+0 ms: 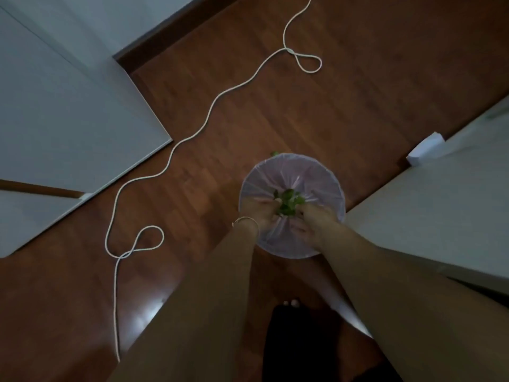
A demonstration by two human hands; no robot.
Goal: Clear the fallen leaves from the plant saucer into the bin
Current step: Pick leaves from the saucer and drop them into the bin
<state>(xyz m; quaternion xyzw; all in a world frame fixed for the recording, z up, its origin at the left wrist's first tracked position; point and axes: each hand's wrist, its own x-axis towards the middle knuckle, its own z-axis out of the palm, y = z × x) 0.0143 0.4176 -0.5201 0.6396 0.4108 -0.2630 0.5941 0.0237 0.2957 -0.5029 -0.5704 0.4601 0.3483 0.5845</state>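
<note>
Item: clump of green leaves [287, 205], held between left hand [261, 212] and right hand [312, 221], both grips cupped narrow around it, directly above the mouth of the lined bin [316, 172] on the floor; release drops straight down.

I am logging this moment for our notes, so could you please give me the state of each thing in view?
bin: upright on the floor, lined with a pale bag, open.
leaves: green, bunched between both hands over the bin mouth.
stray leaf: outside the bin's far rim.
left hand: curled on the leaves.
right hand: curled on the leaves.
cord: slack, looped across the floor.
</note>
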